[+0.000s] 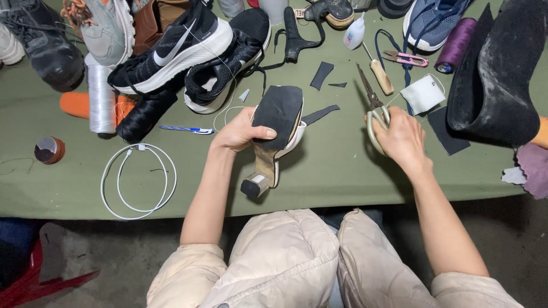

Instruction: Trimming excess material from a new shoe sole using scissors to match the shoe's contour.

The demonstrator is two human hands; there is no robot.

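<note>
My left hand grips a heeled shoe turned sole up, thumb pressed on the black rubber sole piece that covers its front. The block heel points toward me. My right hand holds a pair of scissors by the handles, blades closed and pointing away, a little right of the shoe. Black rubber offcuts lie on the green table just beyond the shoe.
Black-and-white sneakers, a white thread spool, a pen and a coiled white cable lie left. A glue bottle, awl, small snips, purple spool and large black boot lie right.
</note>
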